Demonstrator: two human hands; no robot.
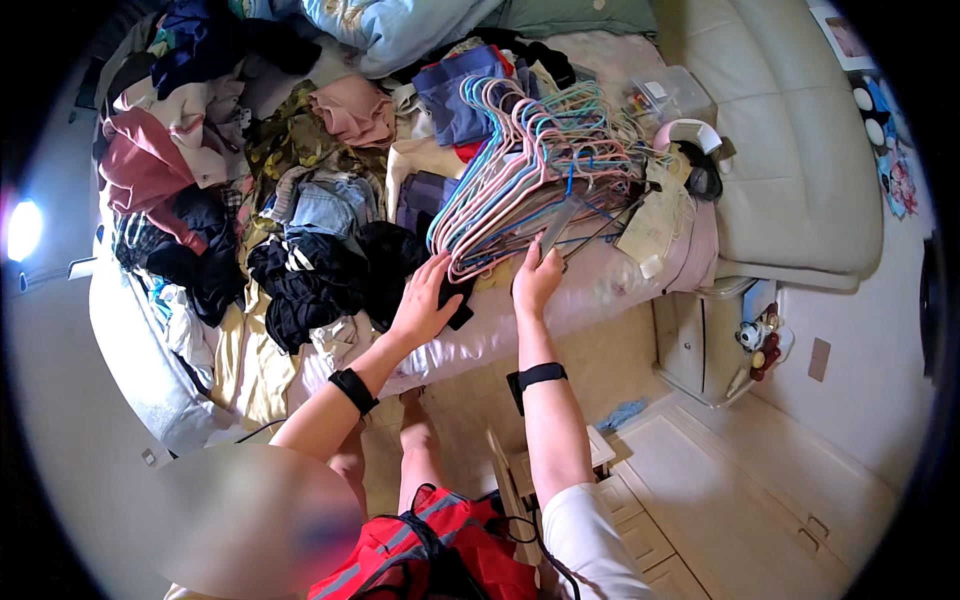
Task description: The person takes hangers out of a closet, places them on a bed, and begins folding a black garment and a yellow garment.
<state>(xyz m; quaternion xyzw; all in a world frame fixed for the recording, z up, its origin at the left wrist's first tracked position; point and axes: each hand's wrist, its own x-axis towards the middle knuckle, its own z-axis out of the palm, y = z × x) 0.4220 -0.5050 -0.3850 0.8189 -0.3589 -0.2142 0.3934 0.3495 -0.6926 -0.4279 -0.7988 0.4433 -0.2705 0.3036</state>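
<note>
A large pile of pink, blue and green clothes hangers (530, 165) lies on the bed, hooks toward the far side. At the pile's near left corner is my left hand (425, 305), its fingers stretched out, fingertips at the hanger ends and beside black clothing (392, 260). My right hand (537, 285) is closed at the pile's near edge, around the lower end of a flat, greyish, see-through strip (560, 222) that slants up over the hangers. I cannot make out what kind of thing the strip is.
Heaped clothes (170, 170) cover the bed's left side, with jeans (330, 205) nearer the middle. A clear plastic box (670, 95) and a white-and-pink band-shaped object (688, 132) sit right of the hangers, by the padded headboard (790, 140). A bedside cabinet (690, 345) stands at the right.
</note>
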